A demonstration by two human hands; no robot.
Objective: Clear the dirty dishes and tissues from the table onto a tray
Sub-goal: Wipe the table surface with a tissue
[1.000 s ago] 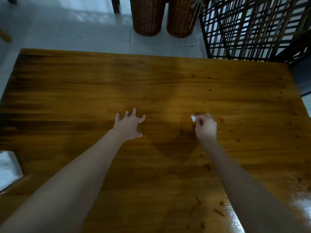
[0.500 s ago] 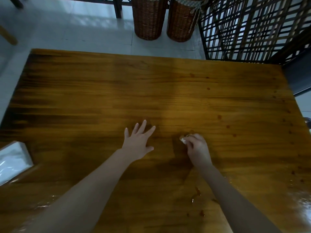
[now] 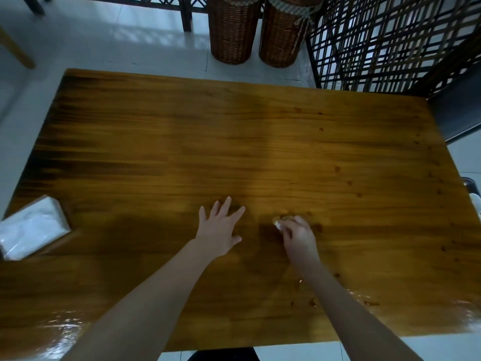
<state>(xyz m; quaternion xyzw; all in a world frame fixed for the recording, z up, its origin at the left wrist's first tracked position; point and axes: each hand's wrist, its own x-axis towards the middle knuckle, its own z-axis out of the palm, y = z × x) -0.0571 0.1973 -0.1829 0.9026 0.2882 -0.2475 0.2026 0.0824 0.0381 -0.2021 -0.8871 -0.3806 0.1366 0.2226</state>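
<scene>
Small white tissue wad (image 3: 278, 224) pinched in curled right hand (image 3: 298, 237) against wooden table (image 3: 156, 157), left hand (image 3: 220, 227) flat, fingers spread wide, tissue pack (image 3: 31, 227) far left

Bare forearms (image 3: 156, 295) run in from 7 and 5 o'clock; left hand (image 3: 218, 230) and right hand (image 3: 298, 237) bare too. Dark strip (image 3: 223, 355) at 6 o'clock edge, possibly the person's clothing.

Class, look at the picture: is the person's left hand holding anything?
No, the left hand lies flat on the table with fingers spread; only the right hand pinches a small white tissue.
</scene>
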